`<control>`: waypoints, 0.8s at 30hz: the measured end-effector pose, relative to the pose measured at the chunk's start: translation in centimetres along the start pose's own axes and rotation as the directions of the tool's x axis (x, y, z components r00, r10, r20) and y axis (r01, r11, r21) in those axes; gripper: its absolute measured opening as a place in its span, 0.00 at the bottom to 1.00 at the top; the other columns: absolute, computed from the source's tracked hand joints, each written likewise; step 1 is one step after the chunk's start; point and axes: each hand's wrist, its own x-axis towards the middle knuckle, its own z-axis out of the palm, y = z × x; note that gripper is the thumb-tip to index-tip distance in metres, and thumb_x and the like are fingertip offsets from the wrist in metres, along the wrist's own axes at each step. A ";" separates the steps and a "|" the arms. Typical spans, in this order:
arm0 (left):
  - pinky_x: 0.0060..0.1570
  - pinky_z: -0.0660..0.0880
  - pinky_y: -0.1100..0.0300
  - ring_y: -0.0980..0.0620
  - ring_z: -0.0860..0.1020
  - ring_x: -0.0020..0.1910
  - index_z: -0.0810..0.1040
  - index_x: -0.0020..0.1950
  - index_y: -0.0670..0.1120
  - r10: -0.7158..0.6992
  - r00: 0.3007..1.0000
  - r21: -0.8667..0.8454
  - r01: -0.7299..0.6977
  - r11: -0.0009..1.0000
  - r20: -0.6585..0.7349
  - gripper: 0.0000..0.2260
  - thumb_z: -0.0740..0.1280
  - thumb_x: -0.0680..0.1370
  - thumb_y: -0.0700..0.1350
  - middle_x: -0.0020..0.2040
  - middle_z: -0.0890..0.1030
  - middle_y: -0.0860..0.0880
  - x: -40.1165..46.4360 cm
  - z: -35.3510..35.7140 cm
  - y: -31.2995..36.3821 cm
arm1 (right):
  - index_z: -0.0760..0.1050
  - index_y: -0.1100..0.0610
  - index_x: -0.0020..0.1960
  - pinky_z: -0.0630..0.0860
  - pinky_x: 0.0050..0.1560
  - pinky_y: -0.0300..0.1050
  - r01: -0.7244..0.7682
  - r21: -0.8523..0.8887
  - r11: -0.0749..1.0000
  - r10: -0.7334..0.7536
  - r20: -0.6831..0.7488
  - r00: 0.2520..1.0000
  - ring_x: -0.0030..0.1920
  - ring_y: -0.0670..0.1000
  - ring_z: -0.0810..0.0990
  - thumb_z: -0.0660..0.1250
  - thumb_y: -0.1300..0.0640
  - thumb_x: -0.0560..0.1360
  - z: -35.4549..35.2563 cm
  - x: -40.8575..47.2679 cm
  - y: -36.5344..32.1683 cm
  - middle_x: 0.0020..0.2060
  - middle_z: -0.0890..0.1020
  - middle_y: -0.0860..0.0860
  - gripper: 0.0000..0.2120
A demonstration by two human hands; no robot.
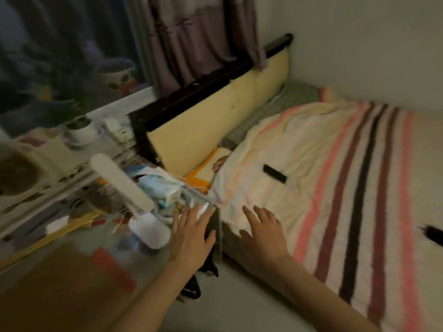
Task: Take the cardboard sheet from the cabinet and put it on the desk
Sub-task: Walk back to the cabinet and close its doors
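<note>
Already down: flat brown cardboard sheet with red patch (72,283) lay at seven o'clock on the cluttered grey desk (153,257). My left hand (191,238) and right hand (263,236) hovered spread, empty. Square it clear of the white desk lamp (134,200).

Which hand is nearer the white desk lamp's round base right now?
Left. The left hand hovers just right of the white desk lamp's round base; the right hand is farther right, over the striped blanket.

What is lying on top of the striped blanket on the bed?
On the striped blanket lies a small black bar-shaped object, and a dark object shows at the right edge. Whatever is beneath the blanket is covered.
</note>
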 end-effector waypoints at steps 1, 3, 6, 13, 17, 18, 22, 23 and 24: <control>0.70 0.58 0.41 0.42 0.64 0.70 0.64 0.71 0.53 0.045 0.999 -0.018 -0.045 0.999 -0.005 0.24 0.62 0.75 0.53 0.71 0.68 0.44 1.1 0.3 2.9 | 0.52 0.48 0.74 0.56 0.71 0.55 -0.045 -0.003 0.999 0.045 -0.027 0.999 0.74 0.58 0.56 0.56 0.46 0.78 -1.4 -0.8 2.6 0.74 0.59 0.54 0.27; 0.72 0.52 0.43 0.43 0.60 0.73 0.62 0.72 0.53 0.129 0.992 -0.071 -0.127 0.989 0.018 0.24 0.59 0.76 0.54 0.74 0.63 0.45 3.1 1.3 9.1 | 0.51 0.47 0.74 0.55 0.72 0.56 -0.136 -0.013 0.991 0.134 -0.081 0.988 0.74 0.58 0.56 0.56 0.46 0.78 -4.4 -2.8 8.0 0.74 0.59 0.53 0.27; 0.73 0.44 0.46 0.46 0.53 0.75 0.55 0.73 0.55 0.243 0.969 -0.090 -0.240 0.967 0.034 0.24 0.55 0.78 0.56 0.76 0.57 0.47 5.0 3.4 20.0 | 0.53 0.47 0.73 0.56 0.72 0.55 -0.258 -0.020 0.966 0.251 -0.181 0.951 0.73 0.57 0.58 0.58 0.46 0.77 -8.9 -6.8 16.7 0.73 0.62 0.52 0.27; 0.73 0.42 0.46 0.47 0.51 0.75 0.52 0.74 0.55 0.572 0.820 -0.183 -0.556 0.810 0.040 0.25 0.53 0.78 0.55 0.76 0.55 0.48 4.8 6.8 44.7 | 0.56 0.48 0.72 0.58 0.71 0.57 -0.623 -0.037 0.781 0.575 -0.345 0.742 0.72 0.58 0.60 0.61 0.48 0.76 -18.0 -17.6 33.6 0.72 0.64 0.53 0.27; 0.72 0.40 0.47 0.46 0.51 0.75 0.53 0.74 0.54 0.758 0.650 -0.234 -0.730 0.641 0.051 0.26 0.54 0.77 0.55 0.76 0.56 0.47 3.3 8.6 56.2 | 0.55 0.49 0.73 0.56 0.71 0.59 -0.780 0.037 0.624 0.723 -0.407 0.559 0.72 0.58 0.60 0.60 0.47 0.76 -21.3 -25.0 40.8 0.72 0.64 0.53 0.27; 0.72 0.41 0.47 0.46 0.52 0.75 0.54 0.74 0.54 0.795 0.605 -0.233 -0.767 0.598 0.047 0.26 0.55 0.77 0.55 0.76 0.57 0.46 2.7 9.1 58.9 | 0.54 0.48 0.73 0.55 0.71 0.58 -0.814 0.060 0.578 0.756 -0.415 0.506 0.72 0.57 0.60 0.59 0.47 0.77 -21.9 -26.9 42.3 0.73 0.63 0.53 0.27; 0.72 0.43 0.45 0.45 0.55 0.74 0.57 0.73 0.53 0.897 0.438 -0.248 -0.864 0.438 0.061 0.26 0.57 0.77 0.56 0.75 0.59 0.46 0.4 10.8 69.5 | 0.53 0.47 0.73 0.54 0.72 0.58 -0.902 0.146 0.405 0.840 -0.448 0.305 0.72 0.56 0.58 0.58 0.46 0.77 -23.8 -33.6 47.6 0.73 0.61 0.52 0.27; 0.72 0.44 0.44 0.44 0.56 0.74 0.58 0.73 0.52 0.917 0.393 -0.251 -0.884 0.395 0.059 0.26 0.58 0.76 0.56 0.75 0.60 0.46 -0.2 11.2 72.0 | 0.52 0.47 0.73 0.53 0.72 0.58 -0.916 0.164 0.365 0.856 -0.446 0.261 0.72 0.56 0.57 0.58 0.46 0.77 -24.2 -35.1 48.9 0.73 0.61 0.52 0.27; 0.72 0.45 0.43 0.44 0.57 0.74 0.59 0.73 0.52 0.935 0.350 -0.262 -0.899 0.351 0.051 0.26 0.59 0.76 0.55 0.75 0.61 0.45 -0.9 11.6 74.3 | 0.52 0.47 0.73 0.53 0.73 0.58 -0.929 0.178 0.324 0.869 -0.445 0.218 0.73 0.56 0.57 0.58 0.46 0.77 -24.6 -36.6 50.1 0.73 0.61 0.51 0.27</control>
